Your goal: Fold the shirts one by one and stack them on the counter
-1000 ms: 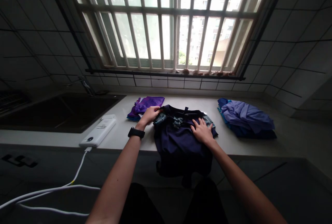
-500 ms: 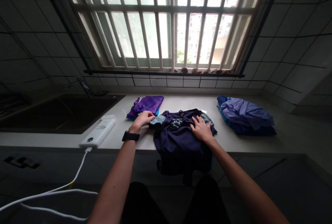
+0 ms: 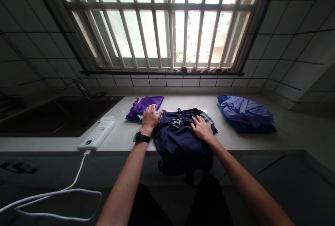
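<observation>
A dark navy garment (image 3: 180, 137) with patterned trim at its neck and sleeves lies spread on the counter, its lower part hanging over the front edge. My left hand (image 3: 151, 118), a black watch on its wrist, rests at the garment's left sleeve with fingers stretched out and thumb apart. It covers most of that sleeve. On the garment's right upper part, my right hand (image 3: 202, 128) lies flat, fingers spread, beside the patterned right sleeve (image 3: 207, 117). Just behind my left hand is a purple and blue folded cloth (image 3: 146, 103).
A pile of lavender and blue clothes (image 3: 246, 112) sits to the right on the white counter (image 3: 222, 142). At left are a dark sink (image 3: 52, 114) with a faucet (image 3: 83, 88) and a white power bank (image 3: 96, 133) with a cable (image 3: 78, 173). A barred window (image 3: 162, 23) is behind.
My left hand has gone from pinching the left sleeve's edge to lying over that sleeve with fingers extended, slightly further right. My right hand stays flat on the garment.
</observation>
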{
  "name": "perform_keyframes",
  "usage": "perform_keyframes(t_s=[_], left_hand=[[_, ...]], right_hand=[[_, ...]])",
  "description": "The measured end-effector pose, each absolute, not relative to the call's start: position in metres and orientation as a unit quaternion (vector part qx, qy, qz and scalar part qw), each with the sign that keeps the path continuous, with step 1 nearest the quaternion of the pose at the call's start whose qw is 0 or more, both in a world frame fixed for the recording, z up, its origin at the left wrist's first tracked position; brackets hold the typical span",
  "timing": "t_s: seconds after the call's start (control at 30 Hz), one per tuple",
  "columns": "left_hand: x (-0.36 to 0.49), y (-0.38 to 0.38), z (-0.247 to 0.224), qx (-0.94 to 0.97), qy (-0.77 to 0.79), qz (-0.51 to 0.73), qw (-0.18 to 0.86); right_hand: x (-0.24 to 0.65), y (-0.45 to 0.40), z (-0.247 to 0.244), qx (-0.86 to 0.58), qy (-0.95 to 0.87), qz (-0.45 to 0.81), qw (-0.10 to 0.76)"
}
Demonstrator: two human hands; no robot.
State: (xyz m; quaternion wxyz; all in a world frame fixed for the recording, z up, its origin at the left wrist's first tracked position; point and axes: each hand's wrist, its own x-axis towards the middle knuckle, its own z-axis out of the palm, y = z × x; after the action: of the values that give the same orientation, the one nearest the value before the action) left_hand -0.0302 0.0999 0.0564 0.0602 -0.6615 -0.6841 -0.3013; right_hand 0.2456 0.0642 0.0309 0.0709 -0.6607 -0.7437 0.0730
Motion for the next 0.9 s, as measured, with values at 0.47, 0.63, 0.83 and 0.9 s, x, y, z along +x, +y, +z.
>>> perform_keyframes(t_s=[0.47,0.63,0.83,0.9], left_hand=[[-0.040,0.092,0.033,-0.748,-0.585,-0.293,-0.117],[-0.040,0.093,0.026,-0.784,-0.468,-0.370,-0.171],[-0.043,0.102,0.026,-0.677,-0.545,-0.490,-0.065],[-0.046,0.103,0.026,-0.621,-0.561,-0.547,0.000]], right_hand=[[0.226,0.116,0.078,-0.616,-0.775,0.044,0.136],[0.180,0.129,0.044,-0.490,-0.820,0.178,0.236],[0.174,0.151,0.022,-0.454,-0.654,0.387,0.466],[0.176,0.154,0.022,-0.425,-0.579,0.448,0.532]])
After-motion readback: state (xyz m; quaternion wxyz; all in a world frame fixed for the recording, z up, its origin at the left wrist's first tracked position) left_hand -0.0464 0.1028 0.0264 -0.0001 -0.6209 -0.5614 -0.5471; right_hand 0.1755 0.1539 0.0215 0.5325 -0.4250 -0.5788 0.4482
